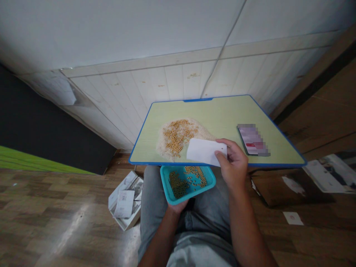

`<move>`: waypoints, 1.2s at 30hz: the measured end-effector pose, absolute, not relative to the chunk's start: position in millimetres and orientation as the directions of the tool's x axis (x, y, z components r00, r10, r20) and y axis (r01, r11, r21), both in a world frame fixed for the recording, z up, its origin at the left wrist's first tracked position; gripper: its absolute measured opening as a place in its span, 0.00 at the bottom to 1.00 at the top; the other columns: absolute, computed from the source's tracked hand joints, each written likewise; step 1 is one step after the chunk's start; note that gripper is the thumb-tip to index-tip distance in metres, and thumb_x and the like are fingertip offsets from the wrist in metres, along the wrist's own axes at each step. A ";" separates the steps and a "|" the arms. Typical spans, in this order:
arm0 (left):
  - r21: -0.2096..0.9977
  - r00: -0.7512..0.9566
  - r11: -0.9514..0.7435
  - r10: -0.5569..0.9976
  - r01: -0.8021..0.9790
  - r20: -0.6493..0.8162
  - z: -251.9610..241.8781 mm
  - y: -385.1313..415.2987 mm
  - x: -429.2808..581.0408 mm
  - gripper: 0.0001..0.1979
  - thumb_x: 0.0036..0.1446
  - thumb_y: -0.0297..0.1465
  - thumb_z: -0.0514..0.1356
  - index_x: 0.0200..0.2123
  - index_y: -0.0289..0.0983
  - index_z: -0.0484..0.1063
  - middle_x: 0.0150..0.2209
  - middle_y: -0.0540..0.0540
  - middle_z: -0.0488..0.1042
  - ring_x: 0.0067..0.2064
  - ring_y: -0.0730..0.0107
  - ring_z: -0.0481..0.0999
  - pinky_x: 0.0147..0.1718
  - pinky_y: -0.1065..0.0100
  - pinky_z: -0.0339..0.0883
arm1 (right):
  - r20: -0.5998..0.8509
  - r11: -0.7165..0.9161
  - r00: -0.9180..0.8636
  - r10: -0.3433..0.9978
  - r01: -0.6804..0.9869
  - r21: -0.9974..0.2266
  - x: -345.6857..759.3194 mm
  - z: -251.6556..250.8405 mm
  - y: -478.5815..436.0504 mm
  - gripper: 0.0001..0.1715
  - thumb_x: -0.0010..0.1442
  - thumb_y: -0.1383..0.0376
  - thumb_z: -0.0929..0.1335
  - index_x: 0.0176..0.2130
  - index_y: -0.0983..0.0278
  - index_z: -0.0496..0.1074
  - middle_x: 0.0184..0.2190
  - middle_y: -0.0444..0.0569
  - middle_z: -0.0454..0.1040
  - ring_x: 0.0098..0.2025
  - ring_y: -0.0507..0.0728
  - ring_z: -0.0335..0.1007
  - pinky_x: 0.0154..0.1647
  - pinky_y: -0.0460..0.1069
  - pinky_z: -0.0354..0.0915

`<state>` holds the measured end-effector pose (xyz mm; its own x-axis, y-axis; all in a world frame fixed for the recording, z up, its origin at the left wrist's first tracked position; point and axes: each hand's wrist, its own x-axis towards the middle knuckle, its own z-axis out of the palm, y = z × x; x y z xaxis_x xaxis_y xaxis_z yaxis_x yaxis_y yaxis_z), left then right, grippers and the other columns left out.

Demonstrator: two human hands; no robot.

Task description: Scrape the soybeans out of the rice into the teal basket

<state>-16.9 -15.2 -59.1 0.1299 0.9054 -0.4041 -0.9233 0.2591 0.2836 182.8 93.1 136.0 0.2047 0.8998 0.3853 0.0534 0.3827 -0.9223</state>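
Between the thumb and fingers of my right hand (233,159) is a white card (204,150), with a small dark hole near the gripped end. The card reaches over the near side of a pile of pale rice-like grains (164,144), which has golden beads (176,139) spread across its top. My left hand (178,206) is under a turquoise plastic tray (174,200), holding it just below the table's front edge; most of its fingers are hidden by the tray. More golden beads (178,185) lie inside the tray, in two loose groups.
The small table (222,111) has a light green top and blue rim. A phone (251,140) lies on its right side. An opened white box (126,202) sits on the floor at left; a brown bag (278,189) is at right. A white wall (167,81) stands behind.
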 end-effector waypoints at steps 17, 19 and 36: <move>0.310 0.056 0.208 0.898 -0.928 -0.436 -46.0 -13.9 -13.1 0.33 0.80 0.56 0.45 0.75 0.59 0.78 0.86 0.61 0.65 0.91 0.52 0.49 0.87 0.36 0.35 | 0.411 0.402 0.087 0.907 0.104 -0.910 163.6 128.9 88.2 0.18 0.68 0.63 0.75 0.56 0.56 0.85 0.39 0.45 0.89 0.35 0.59 0.85 0.36 0.52 0.80; 0.311 0.058 0.209 0.900 -0.927 -0.432 -46.7 -14.4 -12.7 0.33 0.80 0.56 0.45 0.74 0.57 0.79 0.86 0.60 0.64 0.91 0.51 0.48 0.87 0.36 0.36 | 0.424 0.415 0.078 0.902 0.113 -0.903 163.3 128.2 88.5 0.18 0.68 0.64 0.75 0.56 0.55 0.85 0.39 0.45 0.89 0.35 0.58 0.85 0.36 0.52 0.80; 0.267 0.009 0.163 0.867 -0.950 -0.498 -56.5 -15.7 -11.7 0.29 0.81 0.50 0.48 0.72 0.55 0.81 0.85 0.58 0.67 0.91 0.51 0.46 0.86 0.35 0.42 | 0.409 0.399 0.109 0.906 0.103 -0.911 163.0 126.4 89.4 0.17 0.67 0.62 0.76 0.55 0.56 0.85 0.42 0.48 0.91 0.38 0.60 0.88 0.37 0.52 0.81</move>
